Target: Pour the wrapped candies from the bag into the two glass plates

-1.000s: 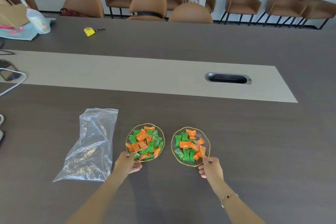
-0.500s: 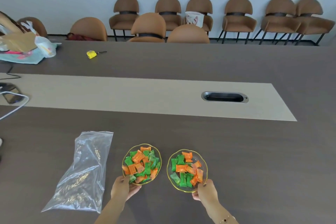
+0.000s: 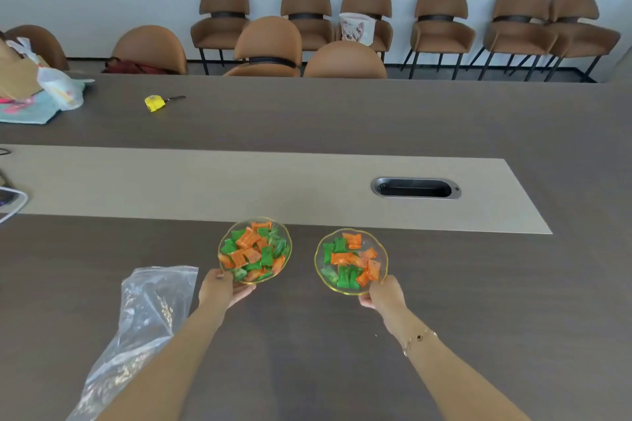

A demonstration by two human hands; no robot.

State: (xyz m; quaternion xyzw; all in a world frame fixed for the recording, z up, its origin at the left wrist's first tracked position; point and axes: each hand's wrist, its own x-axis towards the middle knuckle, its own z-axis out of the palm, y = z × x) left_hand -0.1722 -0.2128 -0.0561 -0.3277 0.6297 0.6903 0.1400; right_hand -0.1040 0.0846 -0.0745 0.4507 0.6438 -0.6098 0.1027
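Note:
Two gold-rimmed glass plates hold orange and green wrapped candies. My left hand (image 3: 220, 289) grips the near rim of the left plate (image 3: 286, 236), thumb on top and fingers underneath. The right plate (image 3: 382, 249) is held the same way at its near edge by my right hand (image 3: 384, 294). Both plates seem lifted a little above the dark table, close to the beige centre strip. The clear plastic bag (image 3: 143, 321) lies flat and looks empty at the lower left, partly under my left forearm.
A metal cable slot (image 3: 415, 187) sits in the beige strip (image 3: 136, 181) to the right. A yellow tape measure (image 3: 155, 102) and a pile of bags (image 3: 41, 92) lie far left. Brown chairs (image 3: 270, 44) line the table's far side.
Both hands have carried the plates forward, away from me, toward the beige strip and slightly apart. The bag stays where it lay.

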